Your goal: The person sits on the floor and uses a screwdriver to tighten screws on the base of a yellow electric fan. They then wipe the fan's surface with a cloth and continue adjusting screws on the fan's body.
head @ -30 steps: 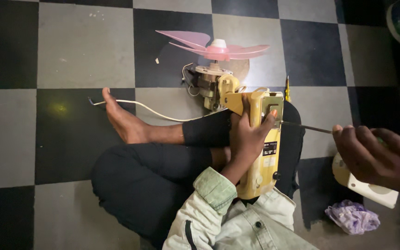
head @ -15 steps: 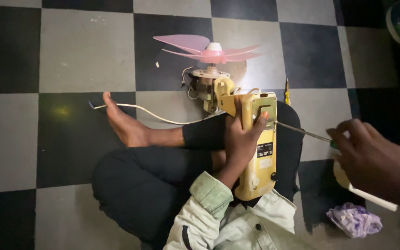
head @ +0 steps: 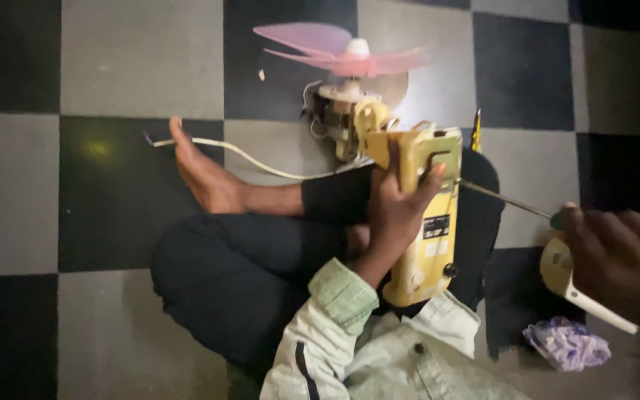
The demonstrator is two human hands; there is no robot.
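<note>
A yellow fan body (head: 430,222) rests on my lap, its bare motor (head: 338,122) and pink blades (head: 342,50) pointing away from me. My left hand (head: 395,206) grips the yellow housing near its top. My right hand (head: 620,263) holds a screwdriver (head: 504,198) by its handle at the right; the thin metal shaft reaches left and its tip touches the side of the housing by my left fingers.
I sit cross-legged on a black and grey checkered floor (head: 142,67), one bare foot (head: 203,174) out to the left. A white power cord (head: 253,159) runs across the foot. A cream plastic part (head: 583,289) and a crumpled purple bag (head: 566,344) lie at the right.
My right hand has shifted a little left and down, bringing the screwdriver tip onto the housing. The fan and my left hand have held their place.
</note>
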